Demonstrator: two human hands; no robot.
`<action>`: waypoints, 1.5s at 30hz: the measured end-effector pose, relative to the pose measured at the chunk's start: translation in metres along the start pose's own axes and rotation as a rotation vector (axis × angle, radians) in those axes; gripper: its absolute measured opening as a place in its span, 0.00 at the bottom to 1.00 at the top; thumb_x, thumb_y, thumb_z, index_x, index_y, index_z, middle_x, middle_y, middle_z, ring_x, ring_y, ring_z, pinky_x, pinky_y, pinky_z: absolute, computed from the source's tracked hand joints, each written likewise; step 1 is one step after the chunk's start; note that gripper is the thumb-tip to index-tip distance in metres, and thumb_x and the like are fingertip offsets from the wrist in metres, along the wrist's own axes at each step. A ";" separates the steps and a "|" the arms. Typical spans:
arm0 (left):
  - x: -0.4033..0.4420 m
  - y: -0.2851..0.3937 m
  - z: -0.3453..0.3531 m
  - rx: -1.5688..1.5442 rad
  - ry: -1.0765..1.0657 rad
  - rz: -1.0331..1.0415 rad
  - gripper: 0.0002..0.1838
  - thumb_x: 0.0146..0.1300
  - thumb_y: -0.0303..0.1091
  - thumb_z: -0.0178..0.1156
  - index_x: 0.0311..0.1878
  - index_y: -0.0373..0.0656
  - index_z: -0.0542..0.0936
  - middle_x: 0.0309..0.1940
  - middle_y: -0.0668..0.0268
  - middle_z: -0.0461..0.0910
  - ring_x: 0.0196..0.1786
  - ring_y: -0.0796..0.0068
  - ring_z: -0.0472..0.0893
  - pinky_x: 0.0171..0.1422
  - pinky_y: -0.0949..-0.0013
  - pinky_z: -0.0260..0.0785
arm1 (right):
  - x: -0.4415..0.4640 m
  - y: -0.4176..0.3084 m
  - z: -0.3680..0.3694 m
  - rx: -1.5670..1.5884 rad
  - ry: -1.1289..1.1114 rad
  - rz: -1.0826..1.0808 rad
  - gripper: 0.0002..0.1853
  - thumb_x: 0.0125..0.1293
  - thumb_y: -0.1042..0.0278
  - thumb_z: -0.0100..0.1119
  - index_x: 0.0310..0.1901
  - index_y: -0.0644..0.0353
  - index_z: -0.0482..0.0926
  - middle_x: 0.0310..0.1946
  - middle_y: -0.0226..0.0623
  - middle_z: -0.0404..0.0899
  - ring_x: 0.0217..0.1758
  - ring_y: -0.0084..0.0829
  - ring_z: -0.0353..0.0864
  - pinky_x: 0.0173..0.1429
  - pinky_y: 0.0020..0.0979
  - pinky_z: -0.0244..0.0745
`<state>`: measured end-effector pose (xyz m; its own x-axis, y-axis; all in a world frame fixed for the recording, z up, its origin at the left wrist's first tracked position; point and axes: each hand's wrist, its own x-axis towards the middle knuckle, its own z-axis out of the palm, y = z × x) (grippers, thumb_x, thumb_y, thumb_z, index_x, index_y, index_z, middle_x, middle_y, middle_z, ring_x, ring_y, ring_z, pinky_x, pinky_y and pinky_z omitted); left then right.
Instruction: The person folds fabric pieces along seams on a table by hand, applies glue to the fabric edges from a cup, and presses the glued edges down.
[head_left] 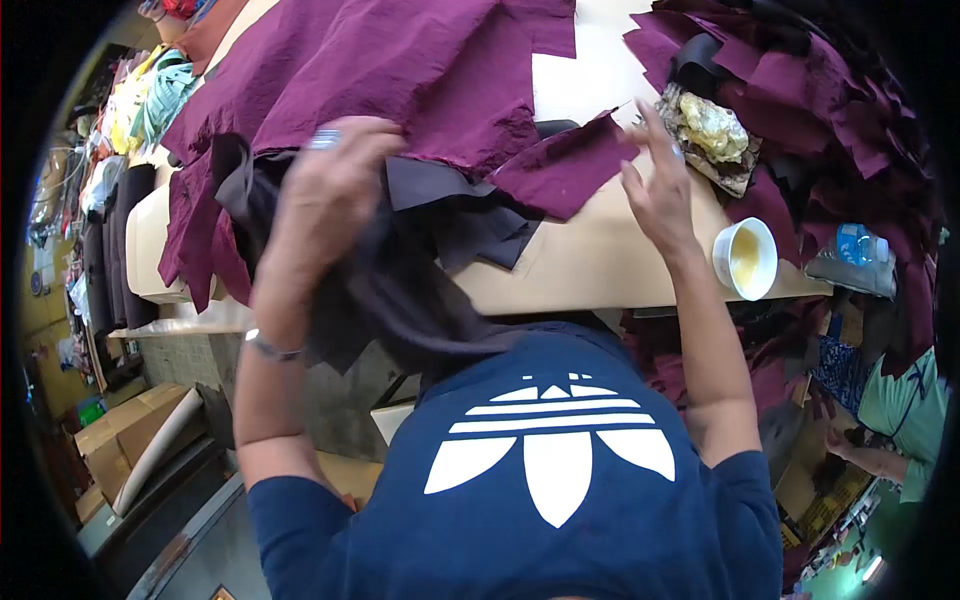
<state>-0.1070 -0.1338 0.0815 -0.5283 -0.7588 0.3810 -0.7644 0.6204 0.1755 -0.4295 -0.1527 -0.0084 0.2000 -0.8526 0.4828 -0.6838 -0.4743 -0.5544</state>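
Note:
A wide maroon fabric piece lies wrinkled over the table, with dark grey cloth showing under its near edge. My left hand, smeared by motion, is over the near left part of the dark cloth; whether its fingers grip anything cannot be made out. Some of the dark cloth hangs down over the table edge toward my body. My right hand is raised beside the pointed corner of a smaller maroon piece. Its thumb and index finger are apart, and nothing shows between them.
A white bowl of yellowish paste stands near the table's front edge. Behind it sits a crumpled, yellow-crusted lump. Maroon scraps heap up at right, near a plastic bottle. Another person's arm shows at lower right.

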 end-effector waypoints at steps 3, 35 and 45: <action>0.005 0.027 0.058 -0.021 -0.118 0.036 0.17 0.53 0.25 0.59 0.48 0.42 0.75 0.50 0.60 0.74 0.55 0.58 0.74 0.58 0.61 0.68 | 0.035 0.014 0.039 -0.313 -0.033 -0.205 0.38 0.50 0.80 0.53 0.67 0.51 0.59 0.37 0.37 0.79 0.46 0.40 0.77 0.64 0.50 0.56; 0.028 0.044 0.099 -0.195 0.377 -0.033 0.09 0.52 0.21 0.63 0.38 0.42 0.79 0.36 0.61 0.77 0.38 0.59 0.78 0.41 0.64 0.71 | 0.026 -0.014 0.053 0.172 -0.096 0.050 0.43 0.55 0.76 0.61 0.70 0.45 0.51 0.33 0.39 0.78 0.36 0.38 0.78 0.48 0.37 0.73; -0.050 0.105 0.139 -0.285 -0.093 -0.219 0.20 0.47 0.28 0.63 0.47 0.42 0.74 0.47 0.59 0.71 0.51 0.57 0.73 0.52 0.58 0.68 | 0.037 -0.027 0.056 0.508 -0.391 0.323 0.37 0.60 0.77 0.54 0.70 0.44 0.53 0.41 0.44 0.80 0.46 0.41 0.80 0.52 0.38 0.72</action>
<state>-0.2122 -0.0585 -0.0449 -0.4051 -0.8862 0.2249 -0.7365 0.4621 0.4941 -0.3642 -0.1834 -0.0131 0.3449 -0.9385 0.0159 -0.3590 -0.1476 -0.9216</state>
